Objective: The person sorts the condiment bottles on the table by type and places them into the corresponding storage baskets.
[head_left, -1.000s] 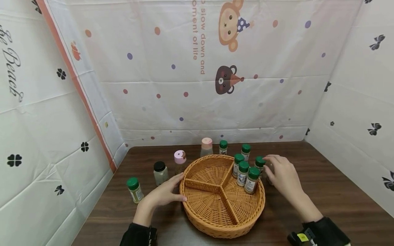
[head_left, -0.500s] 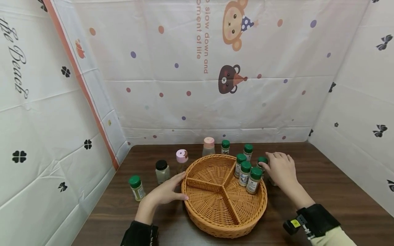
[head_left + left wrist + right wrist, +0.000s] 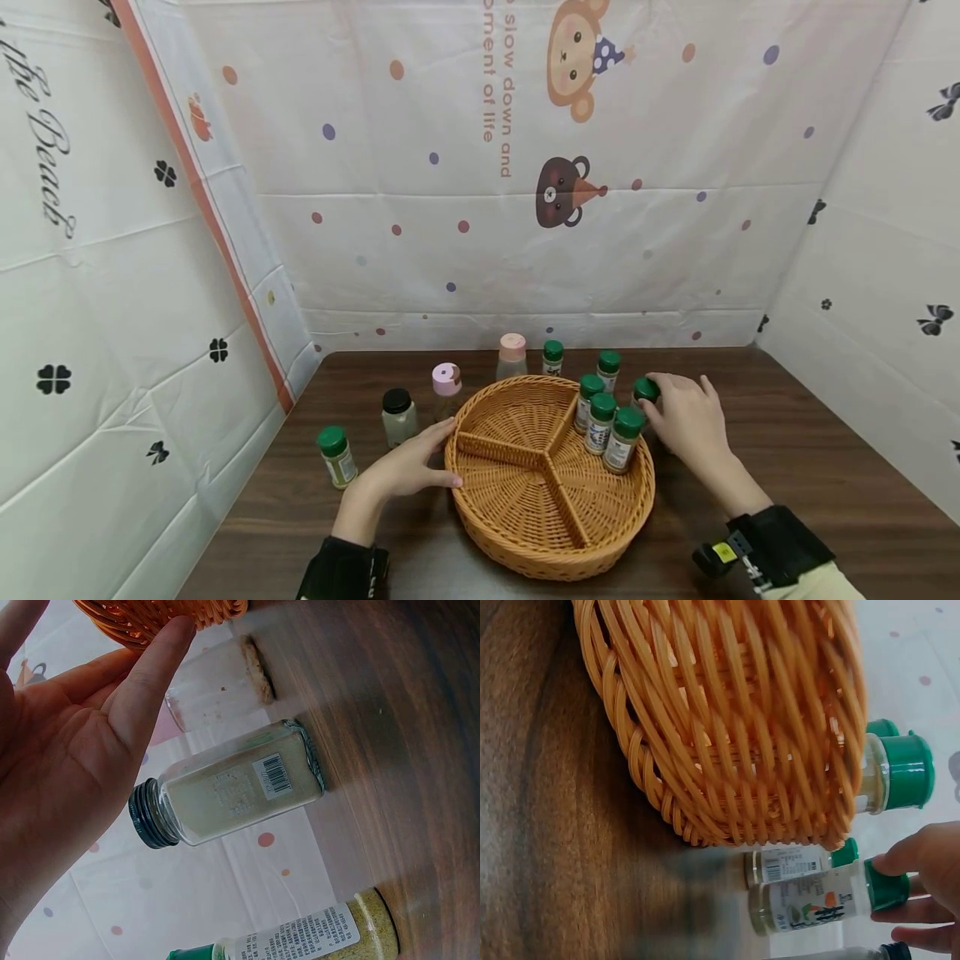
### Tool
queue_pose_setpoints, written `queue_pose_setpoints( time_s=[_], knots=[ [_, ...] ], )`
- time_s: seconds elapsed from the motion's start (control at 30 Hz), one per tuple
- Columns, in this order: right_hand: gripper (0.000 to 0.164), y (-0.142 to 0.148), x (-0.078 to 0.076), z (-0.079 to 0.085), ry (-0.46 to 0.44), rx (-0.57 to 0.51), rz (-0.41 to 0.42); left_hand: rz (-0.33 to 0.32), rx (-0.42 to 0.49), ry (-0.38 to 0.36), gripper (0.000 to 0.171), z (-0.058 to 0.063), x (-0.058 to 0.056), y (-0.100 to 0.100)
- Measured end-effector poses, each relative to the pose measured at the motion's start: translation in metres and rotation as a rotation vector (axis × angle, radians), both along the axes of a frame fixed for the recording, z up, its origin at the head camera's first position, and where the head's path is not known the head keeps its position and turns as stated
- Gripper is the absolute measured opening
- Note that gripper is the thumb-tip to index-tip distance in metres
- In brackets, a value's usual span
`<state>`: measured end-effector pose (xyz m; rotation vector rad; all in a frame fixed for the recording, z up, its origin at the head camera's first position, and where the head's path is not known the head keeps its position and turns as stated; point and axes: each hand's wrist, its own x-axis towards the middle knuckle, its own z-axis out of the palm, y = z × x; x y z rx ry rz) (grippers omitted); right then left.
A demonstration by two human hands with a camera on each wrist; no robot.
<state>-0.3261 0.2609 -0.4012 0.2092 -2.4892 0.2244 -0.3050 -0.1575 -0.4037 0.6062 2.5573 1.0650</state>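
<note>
My right hand (image 3: 686,417) pinches the green cap of a spice jar (image 3: 817,900) just outside the right rim of a round wicker basket (image 3: 551,571). In the right wrist view the thumb lies on the cap with fingers behind it. My left hand (image 3: 408,467) rests against the basket's left side, thumb and fingers spread and fairly straight, the thumb tip at the rim. Dividers part the basket into three compartments. Three green-capped spice jars (image 3: 621,442) stand in the right one; the other two compartments hold nothing.
Behind the basket stand green-capped jars (image 3: 552,357), a pink-capped bottle (image 3: 513,354) and a lilac-capped bottle (image 3: 447,382). Left of it are a black-capped jar (image 3: 240,787) and a green-capped jar (image 3: 337,458). A dark-capped bottle (image 3: 895,951) shows low in the right wrist view. Cloth screens surround the table.
My right hand has closed its thumb and fingers round the spice jar's green cap. The left hand stays at the basket. The head view has shifted slightly.
</note>
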Motion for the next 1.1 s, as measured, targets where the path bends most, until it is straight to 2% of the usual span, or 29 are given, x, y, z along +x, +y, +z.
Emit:
queue_pose_setpoints(
  time_s=[0.23, 0.57, 0.77, 1.1],
  knots=[
    [0.044, 0.0, 0.008, 0.003, 0.111, -0.032, 0.046, 0.008, 0.009, -0.008, 0.09, -0.001, -0.001, -0.001],
    [0.046, -0.004, 0.018, 0.009, 0.072, -0.111, 0.052, 0.009, 0.016, -0.011, 0.09, -0.003, -0.002, -0.001],
    [0.049, -0.004, 0.024, 0.011, 0.106, -0.139, 0.085, 0.01, 0.019, -0.01, 0.09, -0.003, -0.002, -0.001],
    [0.043, 0.0, 0.037, 0.015, 0.126, -0.203, 0.147, 0.001, 0.01, -0.003, 0.089, -0.001, -0.002, 0.001]
  ],
)
